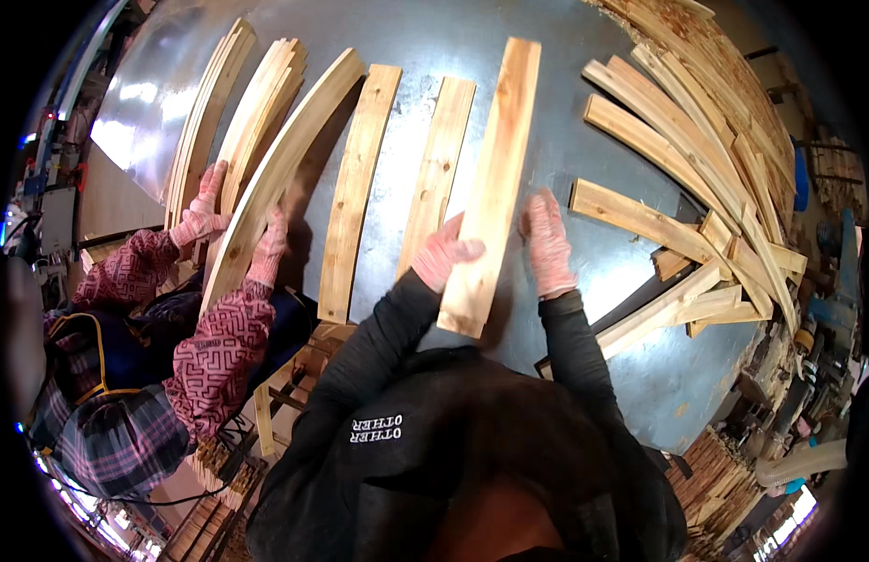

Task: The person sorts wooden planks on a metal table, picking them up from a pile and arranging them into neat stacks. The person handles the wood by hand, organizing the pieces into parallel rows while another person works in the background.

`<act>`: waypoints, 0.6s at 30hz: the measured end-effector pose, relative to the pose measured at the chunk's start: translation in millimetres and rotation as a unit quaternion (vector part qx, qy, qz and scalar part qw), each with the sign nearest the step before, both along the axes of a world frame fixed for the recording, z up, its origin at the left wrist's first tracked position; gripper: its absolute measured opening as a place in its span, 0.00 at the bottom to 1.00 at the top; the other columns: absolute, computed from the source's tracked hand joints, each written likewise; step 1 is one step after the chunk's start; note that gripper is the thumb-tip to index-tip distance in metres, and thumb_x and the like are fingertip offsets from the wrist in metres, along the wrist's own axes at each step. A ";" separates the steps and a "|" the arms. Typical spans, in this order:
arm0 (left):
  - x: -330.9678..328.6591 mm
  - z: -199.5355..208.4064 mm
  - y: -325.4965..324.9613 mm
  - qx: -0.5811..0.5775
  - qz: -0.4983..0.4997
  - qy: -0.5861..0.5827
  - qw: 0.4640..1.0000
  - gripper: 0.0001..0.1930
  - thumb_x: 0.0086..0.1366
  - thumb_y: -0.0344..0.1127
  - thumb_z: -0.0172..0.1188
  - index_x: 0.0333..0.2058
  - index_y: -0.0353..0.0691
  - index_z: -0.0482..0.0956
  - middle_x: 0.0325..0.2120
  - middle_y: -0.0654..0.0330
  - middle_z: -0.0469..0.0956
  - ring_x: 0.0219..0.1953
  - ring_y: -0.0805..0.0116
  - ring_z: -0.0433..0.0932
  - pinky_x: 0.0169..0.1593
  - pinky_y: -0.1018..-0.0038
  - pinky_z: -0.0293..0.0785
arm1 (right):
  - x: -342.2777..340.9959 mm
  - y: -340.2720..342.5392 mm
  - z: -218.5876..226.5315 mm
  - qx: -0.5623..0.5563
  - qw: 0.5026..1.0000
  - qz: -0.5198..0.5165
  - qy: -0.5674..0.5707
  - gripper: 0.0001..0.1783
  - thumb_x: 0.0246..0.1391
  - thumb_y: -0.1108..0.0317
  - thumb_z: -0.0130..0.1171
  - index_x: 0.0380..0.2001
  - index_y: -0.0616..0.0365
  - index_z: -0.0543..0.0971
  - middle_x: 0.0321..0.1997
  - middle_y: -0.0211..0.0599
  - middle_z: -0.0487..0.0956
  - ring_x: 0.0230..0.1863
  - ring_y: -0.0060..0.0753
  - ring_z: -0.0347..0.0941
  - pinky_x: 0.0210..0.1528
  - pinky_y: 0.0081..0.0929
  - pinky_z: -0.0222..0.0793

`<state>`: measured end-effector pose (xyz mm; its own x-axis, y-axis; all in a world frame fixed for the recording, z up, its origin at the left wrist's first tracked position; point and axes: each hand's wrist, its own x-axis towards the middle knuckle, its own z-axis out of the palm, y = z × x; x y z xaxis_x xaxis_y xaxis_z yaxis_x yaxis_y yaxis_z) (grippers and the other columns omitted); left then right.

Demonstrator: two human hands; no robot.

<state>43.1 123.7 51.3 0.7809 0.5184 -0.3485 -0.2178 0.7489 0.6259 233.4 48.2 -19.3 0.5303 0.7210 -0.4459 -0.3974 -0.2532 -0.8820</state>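
A pale wooden board (498, 187) stands out in front of me, raised over the metal table and slanting up to the right. My left hand (448, 255), in a pink and white work glove, grips its left edge near the lower end, thumb across the face. To the right of the board, my gloved right hand (548, 242) has its fingers stretched out and holds nothing. Left of my board, a knotty board (438, 155) lies on the table, partly hidden by my left hand. Another knotty board (360, 192) lies farther left.
At left, a co-worker's gloved hands (266, 245) handle a long board (283, 169) beside stacked boards (208, 112). Loose boards (650, 220) lie crisscrossed at right, with a larger wood pile (725, 84) behind. The grey metal table (547, 131) spans the middle. More wood (720, 478) is stacked lower right.
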 end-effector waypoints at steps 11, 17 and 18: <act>17.5 5.4 42.9 0.227 -0.145 0.481 0.834 0.29 0.72 0.53 0.43 0.53 0.28 0.70 0.38 0.40 0.81 0.50 0.48 0.78 0.56 0.60 0.70 | -21.3 47.1 0.7 0.127 0.978 0.164 0.008 0.29 0.69 0.60 0.49 0.67 0.63 0.59 0.64 0.42 0.68 0.65 0.31 0.63 0.66 0.25 0.60; 9.2 -5.9 15.8 0.156 0.113 0.229 0.954 0.34 0.57 0.33 0.69 0.59 0.33 0.63 0.46 0.56 0.75 0.48 0.68 0.75 0.51 0.71 0.74 | 9.1 71.9 24.0 0.073 0.839 0.319 -0.434 0.33 0.65 0.60 0.53 0.68 0.63 0.58 0.69 0.47 0.65 0.69 0.41 0.62 0.69 0.29 0.57; -1.5 11.8 23.8 0.090 0.102 0.224 0.965 0.31 0.57 0.30 0.67 0.59 0.33 0.65 0.45 0.58 0.76 0.46 0.71 0.75 0.49 0.73 0.74 | 38.1 98.1 57.2 0.022 0.859 0.322 -0.397 0.35 0.63 0.59 0.55 0.67 0.64 0.59 0.70 0.50 0.63 0.70 0.44 0.60 0.70 0.32 0.55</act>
<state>41.6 147.5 63.1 0.4489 0.7287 -0.5172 -0.0263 0.5893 0.8075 271.5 146.3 37.9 0.1399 0.9858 -0.0935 0.5443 -0.1554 -0.8244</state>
